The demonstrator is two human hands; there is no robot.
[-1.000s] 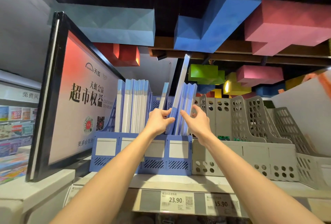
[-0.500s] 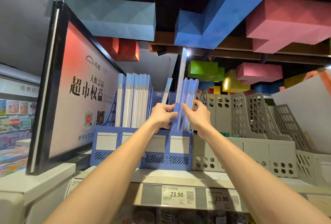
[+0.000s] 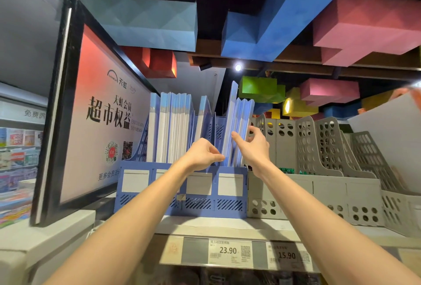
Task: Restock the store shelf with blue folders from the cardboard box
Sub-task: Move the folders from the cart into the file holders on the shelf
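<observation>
Folders (image 3: 173,129) stand upright in a file rack (image 3: 182,190) on the shelf (image 3: 227,224); a sign (image 3: 100,125) stands left, more racks (image 3: 330,170) right, price tags (image 3: 230,251) below.

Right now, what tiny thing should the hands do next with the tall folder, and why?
Probably slide the tall folder down into the blue rack: it sticks up above the neighbouring folders, the left hand pinches its lower edge, and the right hand grips those.

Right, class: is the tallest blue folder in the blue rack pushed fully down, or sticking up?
Sticking up: the tallest folder stands above the neighbouring folders; the left hand pinches its lower edge.
</observation>
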